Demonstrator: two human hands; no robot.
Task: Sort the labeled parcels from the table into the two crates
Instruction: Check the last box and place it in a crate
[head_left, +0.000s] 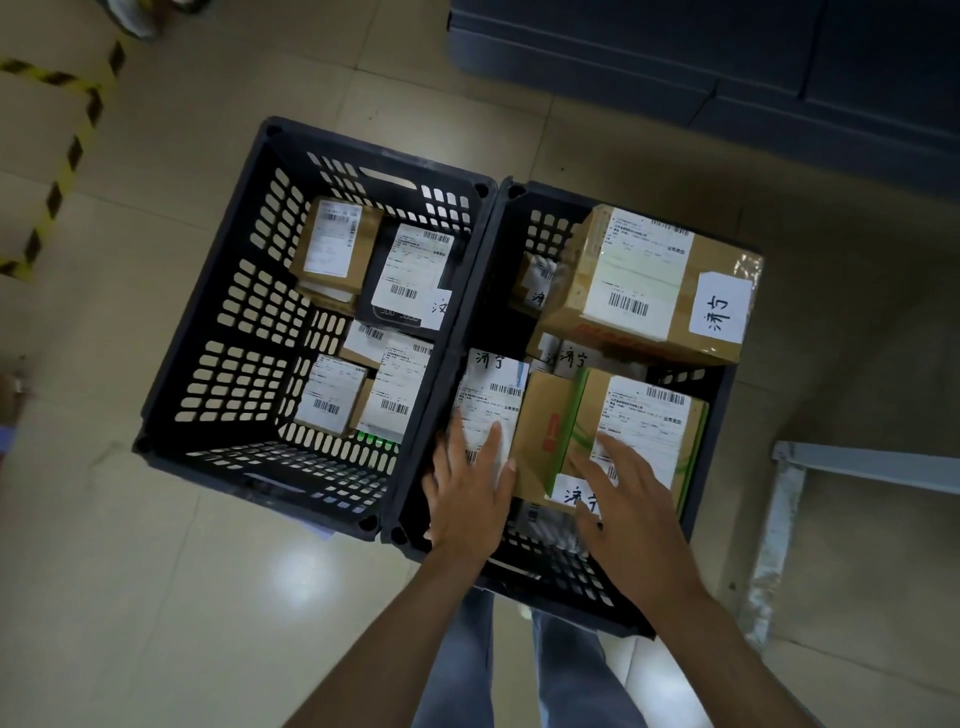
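Two black slotted crates stand side by side on the tiled floor. The left crate (223, 332) holds several small labelled parcels low inside, among them a brown box (335, 244) and a black parcel (410, 283). The right crate (691, 499) is piled high; a large taped carton (649, 283) lies on top at the far end. My left hand (470, 493) rests flat with straight fingers on a white-labelled parcel (491, 400). My right hand (631, 499) lies open on a brown box with green stripes (639, 421) at the near end.
Yellow-black hazard tape (62, 171) marks the floor at the left. A dark grey cabinet (727, 67) fills the upper right. A metal frame leg (779, 519) stands right of the crates. My legs (519, 675) are just behind the right crate.
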